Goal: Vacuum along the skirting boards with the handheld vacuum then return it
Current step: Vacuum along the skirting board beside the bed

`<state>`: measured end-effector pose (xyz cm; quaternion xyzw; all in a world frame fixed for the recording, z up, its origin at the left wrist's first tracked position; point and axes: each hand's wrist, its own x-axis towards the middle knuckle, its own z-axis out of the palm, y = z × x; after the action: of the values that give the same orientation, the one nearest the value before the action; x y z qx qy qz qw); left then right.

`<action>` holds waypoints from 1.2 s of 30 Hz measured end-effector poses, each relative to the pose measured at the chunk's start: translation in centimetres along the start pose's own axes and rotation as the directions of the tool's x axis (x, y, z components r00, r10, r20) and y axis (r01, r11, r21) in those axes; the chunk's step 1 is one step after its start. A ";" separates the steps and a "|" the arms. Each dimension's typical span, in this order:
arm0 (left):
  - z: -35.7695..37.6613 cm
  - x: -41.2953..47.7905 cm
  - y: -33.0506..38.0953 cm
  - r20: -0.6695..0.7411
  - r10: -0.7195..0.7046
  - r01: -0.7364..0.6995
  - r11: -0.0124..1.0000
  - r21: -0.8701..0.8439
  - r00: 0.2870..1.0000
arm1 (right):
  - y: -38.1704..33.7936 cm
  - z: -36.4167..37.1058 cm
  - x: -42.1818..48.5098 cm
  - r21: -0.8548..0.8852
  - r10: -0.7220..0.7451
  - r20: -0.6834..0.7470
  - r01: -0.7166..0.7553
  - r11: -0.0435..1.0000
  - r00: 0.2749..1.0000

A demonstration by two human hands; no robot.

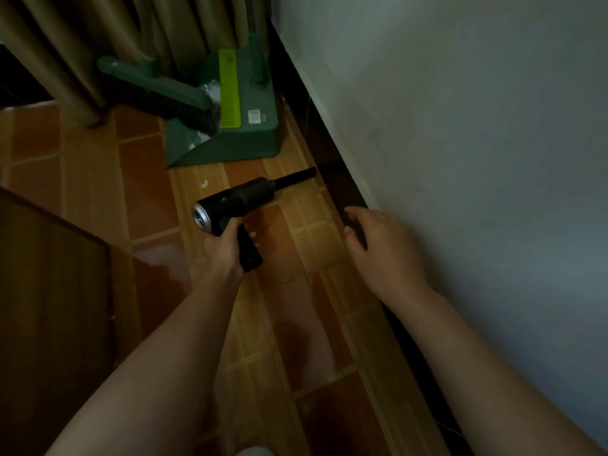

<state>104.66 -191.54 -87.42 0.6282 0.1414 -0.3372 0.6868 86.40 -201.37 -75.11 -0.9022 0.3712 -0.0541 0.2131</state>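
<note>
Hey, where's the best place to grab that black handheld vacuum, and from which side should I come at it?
Take the handheld vacuum by its pistol handle, the stub angling off the rear of the barrel, coming from behind, on the side away from the wall. That keeps the thin nozzle aimed at the skirting board. The left hand grips it just there.

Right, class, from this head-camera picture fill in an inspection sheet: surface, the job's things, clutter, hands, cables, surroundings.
Surface: tiled floor, glossy; a small white scrap lies on it.
Job's things: black handheld vacuum, nozzle aimed at the dark skirting board.
Clutter: green dustpan with a brush resting in it, by the skirting.
Hands: left hand grips the vacuum's handle; right hand, fingers loosely curled, holds nothing.
Cables: nothing seen.
Surroundings: pale wall on the right, curtain behind, wooden furniture on the left.
</note>
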 end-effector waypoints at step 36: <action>-2.6 -4.0 -3.0 0.046 -0.064 0.060 0.995 0.085 0.997 | 1.0 -2.4 -3.3 -0.028 -0.035 0.042 0.036 0.999 0.998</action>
<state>100.42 -187.87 -87.74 0.6434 0.1299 -0.3792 0.6522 82.73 -200.58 -73.14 -0.9125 0.3513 -0.0337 0.2068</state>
